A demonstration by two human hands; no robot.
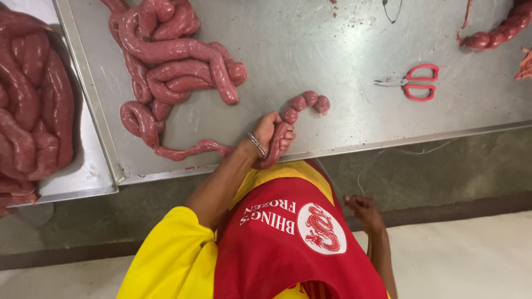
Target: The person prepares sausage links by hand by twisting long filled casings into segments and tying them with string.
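While the right hand [363,213] hangs below the table [332,50] edge, its fingers pinched on a thin white string [360,177], the left hand [271,135] grips the sausage rope [188,149] at the near rim, fingers closed round it. Farther off lie coiled sausages [172,55] and red-handled scissors [413,82].

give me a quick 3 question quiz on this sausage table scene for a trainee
1. True or false: the left hand grips the sausage rope at the table edge.
2. Which tool lies on the table? A knife, B red-handled scissors, C tongs
3. Is the right hand on the table or below it?

Key:
1. true
2. B
3. Below it, off the table, pinching a thin string.
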